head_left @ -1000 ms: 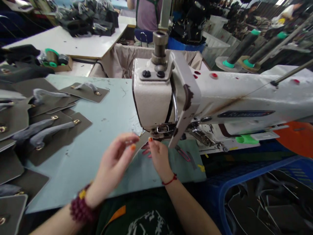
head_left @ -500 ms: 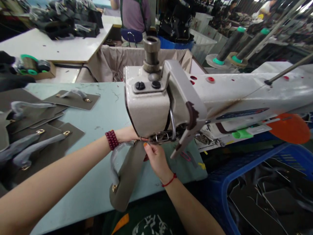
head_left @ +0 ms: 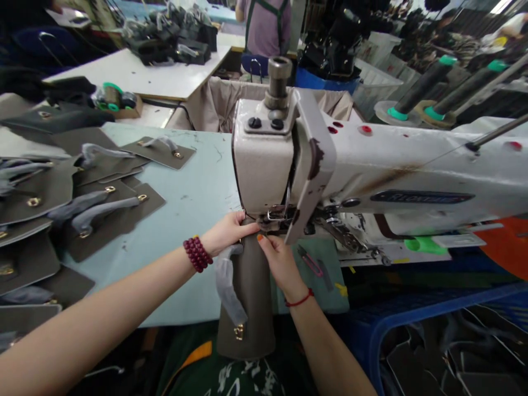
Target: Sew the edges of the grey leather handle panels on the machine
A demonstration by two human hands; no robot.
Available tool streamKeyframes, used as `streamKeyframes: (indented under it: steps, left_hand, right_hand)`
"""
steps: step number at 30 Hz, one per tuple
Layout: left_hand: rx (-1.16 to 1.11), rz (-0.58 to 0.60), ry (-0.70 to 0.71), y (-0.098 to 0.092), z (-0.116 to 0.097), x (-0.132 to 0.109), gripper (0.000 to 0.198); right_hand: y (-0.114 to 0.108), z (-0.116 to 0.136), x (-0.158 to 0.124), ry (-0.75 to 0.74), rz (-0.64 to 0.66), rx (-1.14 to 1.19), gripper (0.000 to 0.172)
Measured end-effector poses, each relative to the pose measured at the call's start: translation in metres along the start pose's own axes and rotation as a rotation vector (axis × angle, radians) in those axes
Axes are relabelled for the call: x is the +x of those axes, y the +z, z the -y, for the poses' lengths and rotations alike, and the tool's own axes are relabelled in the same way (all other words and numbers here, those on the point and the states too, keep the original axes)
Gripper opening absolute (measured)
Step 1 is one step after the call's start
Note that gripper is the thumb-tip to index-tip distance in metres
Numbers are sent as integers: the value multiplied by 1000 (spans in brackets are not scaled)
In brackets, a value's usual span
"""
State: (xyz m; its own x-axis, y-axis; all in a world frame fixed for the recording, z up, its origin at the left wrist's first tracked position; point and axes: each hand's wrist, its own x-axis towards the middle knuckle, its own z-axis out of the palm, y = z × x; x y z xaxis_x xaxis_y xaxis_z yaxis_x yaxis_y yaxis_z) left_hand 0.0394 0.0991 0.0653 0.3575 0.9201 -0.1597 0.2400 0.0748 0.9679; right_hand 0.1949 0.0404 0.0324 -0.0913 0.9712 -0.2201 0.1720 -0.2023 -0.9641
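Observation:
A grey-brown bag panel (head_left: 254, 291) lies lengthwise under the head of a white sewing machine (head_left: 264, 165), its near end hanging over the table's front edge. A handle in cloudy plastic wrap (head_left: 228, 289) is fixed along its left side with gold-coloured metal fittings. My left hand (head_left: 225, 234) grips the panel's far end from the left, thumb across the top close to the needle area. From the right, my right hand (head_left: 284, 264) pinches the panel's edge just below the presser foot. The needle itself is hidden by the machine parts.
Similar panels with wrapped handles (head_left: 111, 212) are piled on the left of the pale green table (head_left: 193, 192). Pink-handled thread snips (head_left: 311, 261) lie right of my right hand. A blue basket (head_left: 373, 341) with more panels stands at the lower right. Behind, a person (head_left: 268, 25) sits.
The panel has swung from a slant to nearly straight toward me and now lies flatter. My left hand has come out from behind the machine head. The camera view has turned left.

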Motion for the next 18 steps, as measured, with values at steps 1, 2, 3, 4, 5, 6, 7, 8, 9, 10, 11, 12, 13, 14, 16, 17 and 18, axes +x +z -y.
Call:
streamKeyframes:
  steps: [1,2,3,4,5,6,7,8,9,10,11,12,13,14,16,17,18]
  left_hand:
    - [-5,19,1,1,0,-3,31]
    - [-3,37,-1,2,-1,-5,32]
    - [5,52,-6,1,-2,-7,32]
    - [19,59,-16,-1,-2,-8,33]
    - [35,67,-30,-3,-3,-8,33]
    - [47,75,-44,-6,-3,-7,33]
    - [55,78,-57,-10,-3,-6,33]
    - [57,77,-68,-14,-2,-4,33]
    - [58,73,-79,-18,-1,-2,33]
    - [60,61,-86,-22,1,-1,33]
    - [58,46,-91,-25,3,-1,33]
    - [49,28,-92,-27,5,-2,35]
    - [32,-1,-91,-29,7,-5,37]
    - [14,-45,-89,-29,9,-10,40]
    - [-18,-178,-92,-26,14,-25,47]
    - [-30,-239,-101,-23,17,-34,52]
    - [-33,-288,-106,-19,21,-44,56]
  right_hand:
    - [-3,0,-1,12,26,6,41]
    - [-6,0,-3,19,52,12,41]
    - [-7,0,-4,19,74,16,42]
    - [-8,-1,-5,12,86,16,43]
    - [-8,-2,-6,2,88,14,44]
    - [-8,-4,-7,-8,85,13,44]
    - [-7,-5,-8,-15,79,14,45]
    - [-5,-7,-9,-22,72,16,45]
    - [-4,-8,-10,-29,63,18,45]
    - [-3,-8,-10,-37,56,19,45]
    - [-3,-9,-11,-43,50,19,46]
    - [-3,-9,-12,-46,45,18,46]
    - [-3,-8,-12,-44,41,17,46]
    - [-4,-8,-13,-41,39,15,47]
    - [-5,-8,-16,-40,37,-3,47]
    - [-6,-8,-18,-43,38,-17,47]
    - [-6,-9,-19,-46,39,-29,47]
